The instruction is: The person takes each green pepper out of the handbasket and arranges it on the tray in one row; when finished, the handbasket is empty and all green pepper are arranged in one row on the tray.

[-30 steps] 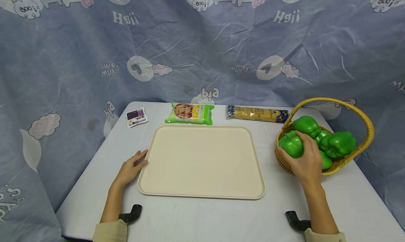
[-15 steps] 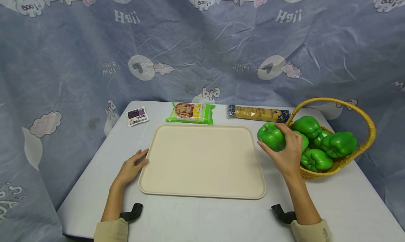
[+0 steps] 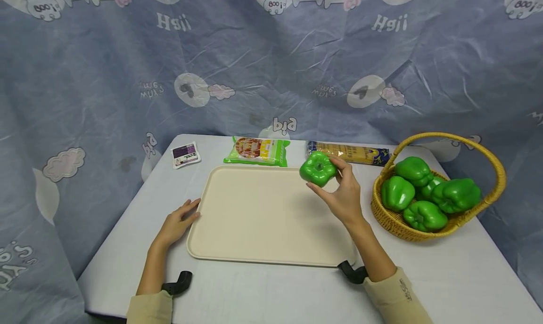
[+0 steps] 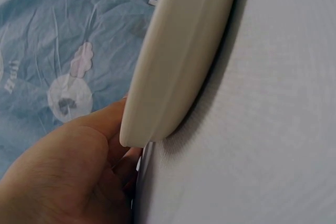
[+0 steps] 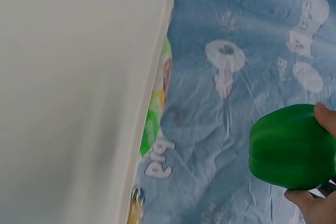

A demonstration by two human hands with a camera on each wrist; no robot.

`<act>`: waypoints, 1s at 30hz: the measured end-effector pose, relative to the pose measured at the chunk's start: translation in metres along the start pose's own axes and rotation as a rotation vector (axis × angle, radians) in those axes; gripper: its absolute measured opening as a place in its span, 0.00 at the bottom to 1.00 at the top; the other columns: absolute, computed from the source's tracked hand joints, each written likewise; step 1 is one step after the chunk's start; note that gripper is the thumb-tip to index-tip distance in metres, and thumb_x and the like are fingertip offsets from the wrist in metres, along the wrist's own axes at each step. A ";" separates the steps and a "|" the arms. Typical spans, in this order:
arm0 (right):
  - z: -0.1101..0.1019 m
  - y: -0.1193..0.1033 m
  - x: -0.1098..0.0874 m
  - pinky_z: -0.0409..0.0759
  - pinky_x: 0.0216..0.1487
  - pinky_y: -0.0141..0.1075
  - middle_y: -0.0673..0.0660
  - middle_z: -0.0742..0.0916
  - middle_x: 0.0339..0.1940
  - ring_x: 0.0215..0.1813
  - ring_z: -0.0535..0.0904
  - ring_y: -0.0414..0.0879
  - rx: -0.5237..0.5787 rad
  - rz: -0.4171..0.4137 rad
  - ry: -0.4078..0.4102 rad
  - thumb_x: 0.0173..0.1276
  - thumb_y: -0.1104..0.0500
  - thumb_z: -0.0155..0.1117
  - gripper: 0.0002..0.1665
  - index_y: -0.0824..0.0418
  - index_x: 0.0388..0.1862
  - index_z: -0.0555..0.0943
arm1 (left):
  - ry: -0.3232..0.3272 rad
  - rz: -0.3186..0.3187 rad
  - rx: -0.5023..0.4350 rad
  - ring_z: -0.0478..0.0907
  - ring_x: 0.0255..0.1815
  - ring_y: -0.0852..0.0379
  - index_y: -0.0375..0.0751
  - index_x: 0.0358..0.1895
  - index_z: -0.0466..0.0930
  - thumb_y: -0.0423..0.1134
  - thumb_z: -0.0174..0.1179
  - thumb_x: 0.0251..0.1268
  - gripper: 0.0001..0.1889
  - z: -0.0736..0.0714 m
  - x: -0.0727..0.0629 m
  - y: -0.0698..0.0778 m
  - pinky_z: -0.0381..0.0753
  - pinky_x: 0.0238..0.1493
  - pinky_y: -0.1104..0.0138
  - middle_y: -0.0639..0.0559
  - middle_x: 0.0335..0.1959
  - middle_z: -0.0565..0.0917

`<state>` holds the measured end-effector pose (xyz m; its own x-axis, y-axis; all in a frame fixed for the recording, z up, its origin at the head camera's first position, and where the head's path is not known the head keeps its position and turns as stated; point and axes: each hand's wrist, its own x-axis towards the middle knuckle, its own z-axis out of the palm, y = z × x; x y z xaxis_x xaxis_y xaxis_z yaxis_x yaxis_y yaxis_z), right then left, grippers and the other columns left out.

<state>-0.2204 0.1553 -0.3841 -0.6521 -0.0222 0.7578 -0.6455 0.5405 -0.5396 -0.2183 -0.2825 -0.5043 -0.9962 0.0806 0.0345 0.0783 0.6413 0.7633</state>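
Observation:
My right hand pinches a green bell pepper between thumb and fingers, holding it above the far right part of the beige tray. In the right wrist view that bell pepper appears at the right, with fingertips at its top and bottom. My left hand rests at the tray's left edge, fingers fairly straight and touching the rim. The left wrist view shows the left hand beside the tray's corner; some of its fingers are hidden behind the rim.
At the right stands a yellow wicker basket with a tall handle, holding several green bell peppers. Along the back lie a small white-and-purple packet, a green food bag and a long yellow noodle-like package. A patterned curtain hangs behind.
My right hand has lifted one bell pepper out of the basket and carried it left, over the tray. The left hand has stayed at the tray's edge.

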 end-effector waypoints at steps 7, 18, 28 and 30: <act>0.040 -0.023 0.013 0.72 0.57 0.42 0.68 0.71 0.60 0.63 0.69 0.57 0.148 -0.059 -0.089 0.43 0.68 0.77 0.45 0.74 0.58 0.63 | -0.010 0.001 0.007 0.51 0.69 0.37 0.49 0.66 0.67 0.54 0.55 0.64 0.29 0.000 0.001 0.001 0.48 0.64 0.40 0.37 0.69 0.56; 0.135 -0.026 0.039 0.74 0.55 0.39 0.63 0.69 0.62 0.59 0.71 0.52 0.303 -0.003 -0.244 0.49 0.65 0.75 0.45 0.69 0.62 0.60 | -0.025 0.007 -0.009 0.51 0.69 0.36 0.49 0.66 0.68 0.54 0.56 0.63 0.28 0.002 0.002 -0.002 0.48 0.64 0.40 0.38 0.69 0.58; 0.208 -0.010 0.027 0.69 0.60 0.36 0.59 0.71 0.62 0.61 0.69 0.50 0.247 0.210 -0.439 0.50 0.55 0.75 0.46 0.64 0.64 0.60 | -0.027 0.016 -0.013 0.51 0.69 0.34 0.48 0.65 0.68 0.53 0.57 0.63 0.29 -0.007 -0.005 -0.005 0.48 0.64 0.40 0.37 0.69 0.59; 0.213 -0.006 0.023 0.67 0.62 0.38 0.59 0.72 0.62 0.62 0.68 0.50 0.209 0.244 -0.475 0.51 0.54 0.75 0.46 0.63 0.64 0.60 | -0.028 0.021 -0.016 0.51 0.69 0.35 0.48 0.66 0.68 0.53 0.57 0.63 0.28 -0.006 -0.004 -0.004 0.48 0.64 0.40 0.37 0.69 0.59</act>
<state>-0.3163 -0.0281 -0.4417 -0.8682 -0.3193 0.3799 -0.4869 0.4006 -0.7762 -0.2149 -0.2902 -0.5036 -0.9928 0.1150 0.0329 0.0983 0.6272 0.7726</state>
